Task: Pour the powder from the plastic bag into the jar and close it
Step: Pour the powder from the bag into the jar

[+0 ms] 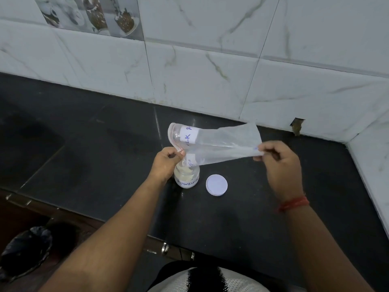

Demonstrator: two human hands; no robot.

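A clear plastic bag (219, 144) with a white handwritten label is held tilted above a small glass jar (187, 179) on the black counter. My left hand (166, 163) pinches the bag's pink-edged mouth right over the jar's opening. My right hand (277, 160) grips the bag's bottom end, raised higher to the right. The bag looks almost empty. Pale powder fills the jar, which carries a label reading POWDER. The jar's white round lid (216, 185) lies flat on the counter just to the jar's right.
The black counter (105, 144) meets a white marble-tiled wall (210, 70) behind and another at the right. A dark bag-lined bin (25, 249) sits below the counter's front edge at the lower left.
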